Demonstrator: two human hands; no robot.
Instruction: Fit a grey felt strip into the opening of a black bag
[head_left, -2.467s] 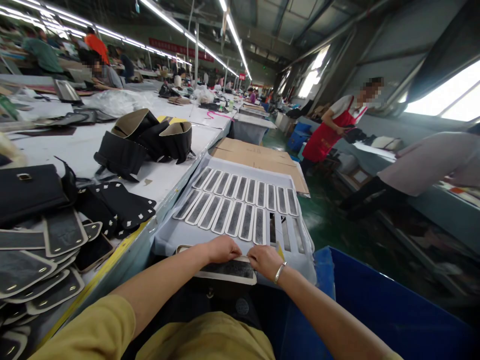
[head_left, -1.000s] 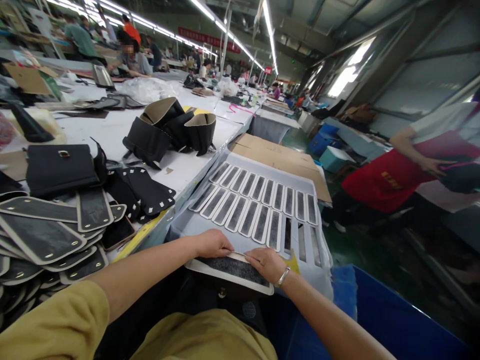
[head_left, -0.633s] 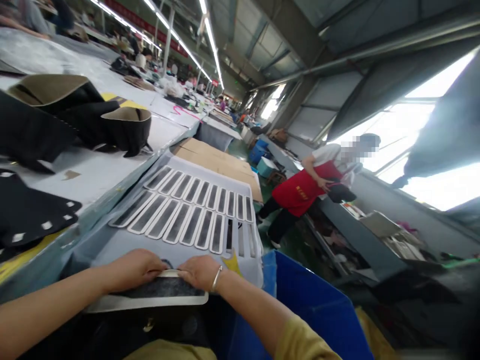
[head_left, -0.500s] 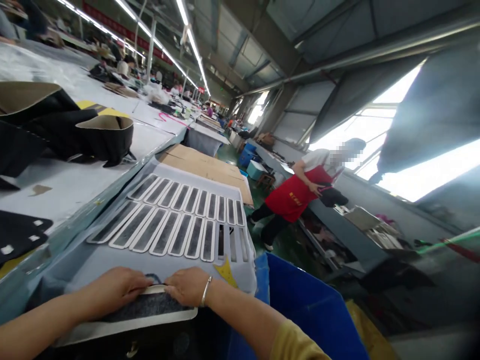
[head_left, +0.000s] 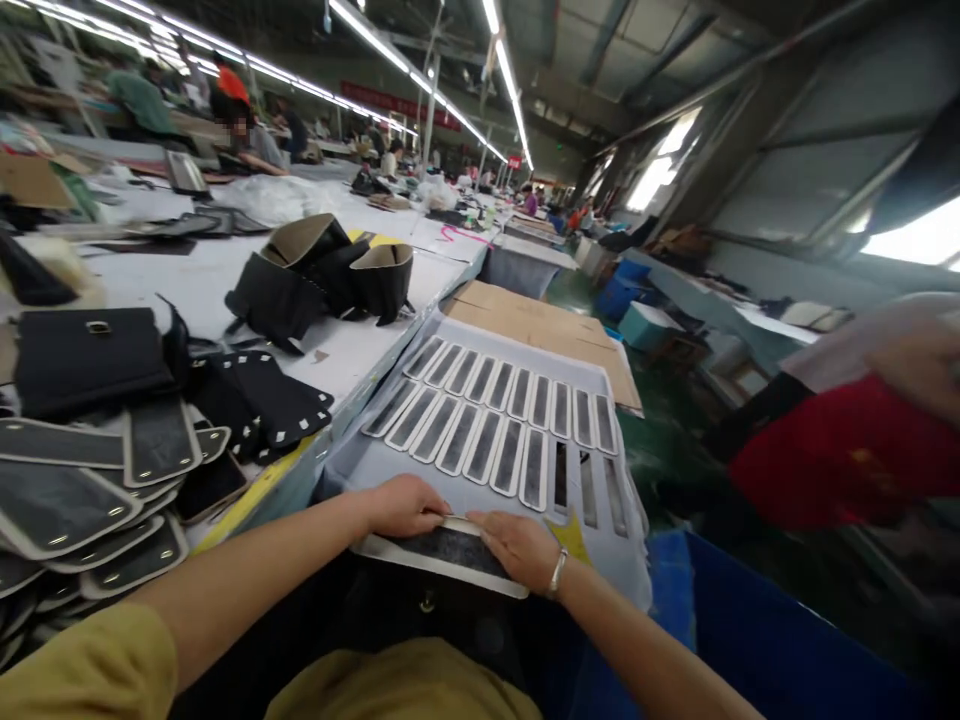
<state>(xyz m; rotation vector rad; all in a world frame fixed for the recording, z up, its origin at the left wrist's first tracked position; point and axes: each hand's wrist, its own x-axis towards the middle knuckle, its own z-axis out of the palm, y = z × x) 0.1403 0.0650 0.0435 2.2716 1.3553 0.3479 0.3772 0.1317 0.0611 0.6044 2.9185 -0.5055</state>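
A flat dark panel with a pale border [head_left: 442, 553] lies at the near edge of a grey board [head_left: 390, 468], right in front of me. My left hand [head_left: 401, 505] is closed, its fingers pinching the panel's far edge. My right hand [head_left: 519, 548], with a bracelet at the wrist, presses down on the panel's right part with fingers bent. Beyond my hands, two rows of narrow dark strips with pale borders [head_left: 487, 420] lie on the grey board.
Stacked dark panels [head_left: 82, 500] and black bag parts [head_left: 322, 275] cover the white table on the left. Cardboard [head_left: 540, 320] lies past the board. A blue bin [head_left: 750, 630] stands at lower right. A person in a red apron [head_left: 847, 450] is close on the right.
My view swung right and came back left. Both hands stayed on the panel. The person in the red apron came nearer on the right.
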